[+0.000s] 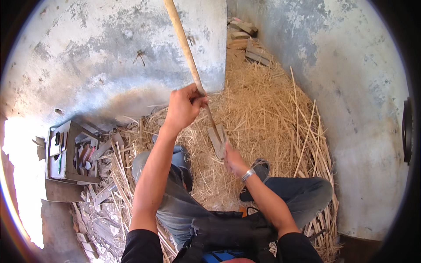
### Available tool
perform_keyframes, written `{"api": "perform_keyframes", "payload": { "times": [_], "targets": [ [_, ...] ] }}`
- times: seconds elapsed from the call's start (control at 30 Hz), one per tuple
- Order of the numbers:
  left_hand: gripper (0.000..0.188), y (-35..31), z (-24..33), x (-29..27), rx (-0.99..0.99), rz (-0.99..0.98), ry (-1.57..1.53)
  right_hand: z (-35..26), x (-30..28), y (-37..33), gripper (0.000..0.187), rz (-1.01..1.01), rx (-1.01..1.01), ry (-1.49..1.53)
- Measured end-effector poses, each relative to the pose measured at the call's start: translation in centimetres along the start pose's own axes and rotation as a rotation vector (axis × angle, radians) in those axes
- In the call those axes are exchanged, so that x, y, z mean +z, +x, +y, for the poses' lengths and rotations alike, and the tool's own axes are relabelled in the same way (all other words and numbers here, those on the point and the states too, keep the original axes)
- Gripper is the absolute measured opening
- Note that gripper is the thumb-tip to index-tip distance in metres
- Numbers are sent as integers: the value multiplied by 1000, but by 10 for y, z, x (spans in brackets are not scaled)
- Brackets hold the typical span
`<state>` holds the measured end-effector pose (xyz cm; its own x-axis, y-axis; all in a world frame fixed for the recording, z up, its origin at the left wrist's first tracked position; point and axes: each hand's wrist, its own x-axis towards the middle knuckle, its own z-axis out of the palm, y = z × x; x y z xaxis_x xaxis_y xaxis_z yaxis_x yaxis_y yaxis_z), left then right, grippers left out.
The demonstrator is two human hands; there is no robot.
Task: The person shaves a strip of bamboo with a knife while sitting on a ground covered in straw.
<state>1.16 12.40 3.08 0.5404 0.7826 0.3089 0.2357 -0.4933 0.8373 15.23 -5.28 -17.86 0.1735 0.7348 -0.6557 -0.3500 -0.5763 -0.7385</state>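
A long, thin wooden or bamboo pole (pixel 186 52) runs from the top of the view down between my knees. My left hand (pixel 184 107) is closed round it, thumb and fingers pinched on its lower part. The pole's lower end reaches a small flat greyish block (pixel 215 144) above the straw-covered floor. At the block's right edge my right hand (pixel 234 158), with a metal watch on the wrist, is closed. A thin narrow piece shows just above its fingers; I cannot make out what it is.
Pale shavings (pixel 258 101) cover the floor between my legs. Long thin strips (pixel 322 162) lie along the right wall. To the left stands a small wooden stool-like box (pixel 66 149) with tools in it. Wood pieces and bricks (pixel 252 41) lie in the far corner.
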Motion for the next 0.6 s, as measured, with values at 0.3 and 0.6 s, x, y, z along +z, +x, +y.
{"api": "perform_keyframes", "payload": {
  "times": [0.3,0.6],
  "targets": [
    [4,5,0,7,16,1,3,-92,50,-55,57,190,-777,-352],
    [8,2,-4,0,-15,-28,-10,-144,18,-92,55,-82,-507,9]
  ]
}}
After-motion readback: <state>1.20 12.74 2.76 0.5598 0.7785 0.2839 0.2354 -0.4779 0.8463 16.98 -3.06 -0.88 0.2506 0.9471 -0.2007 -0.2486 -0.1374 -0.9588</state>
